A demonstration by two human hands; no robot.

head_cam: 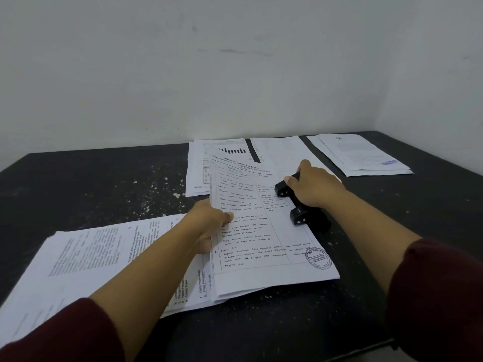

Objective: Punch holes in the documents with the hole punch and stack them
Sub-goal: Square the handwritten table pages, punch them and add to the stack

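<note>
A handwritten form with a round stamp lies in the middle of the dark table, its right edge slid into the black hole punch. My right hand presses down on top of the punch. My left hand grips the form's left edge, thumb on top. At the near left a stack of printed documents lies rotated sideways, partly under the form.
Further sheets lie at the back: one with a bar chart, a pale sheet behind the punch, and a pile with a blue stamp at the far right. The black tabletop is speckled with white flecks. A white wall rises behind it.
</note>
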